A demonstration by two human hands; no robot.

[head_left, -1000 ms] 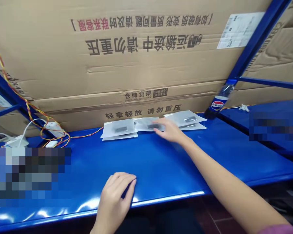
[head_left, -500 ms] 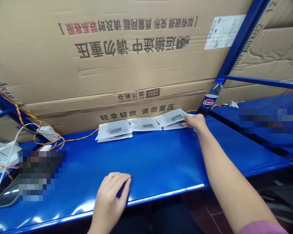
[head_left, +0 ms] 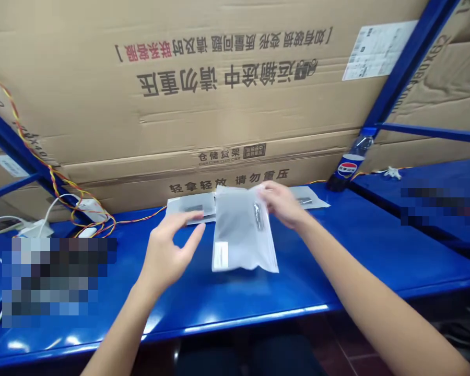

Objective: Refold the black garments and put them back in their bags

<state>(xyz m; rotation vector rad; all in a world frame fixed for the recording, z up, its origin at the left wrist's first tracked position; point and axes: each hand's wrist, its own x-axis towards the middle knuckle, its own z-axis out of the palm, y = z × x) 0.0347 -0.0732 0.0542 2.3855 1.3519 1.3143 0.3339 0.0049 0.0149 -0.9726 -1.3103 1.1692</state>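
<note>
A frosted plastic bag [head_left: 238, 224] hangs above the shelf, pinched at its upper right edge by my right hand [head_left: 284, 204]. It has a small white label low on its left side, and a dark item shows through near its right edge. My left hand [head_left: 174, 245] is raised to the left of this bag, thumb and fingers apart, holding nothing. Behind the left fingertips lie more frosted bags [head_left: 174, 206] against the cardboard. Another flat bag [head_left: 317, 199] with a dark item inside rests behind my right hand. The held bag hides what lies behind it.
A cola bottle [head_left: 350, 162] stands by the right post of the blue shelf [head_left: 235, 303]. On the left are tangled red and yellow wires [head_left: 102, 227], a white power strip [head_left: 93, 210] and a blurred-out item. Cardboard [head_left: 227, 120] closes off the back.
My right hand has lifted a frosted bag from the row at the back and brought it left and nearer. My left hand has risen from the shelf's front edge and opened towards it.
</note>
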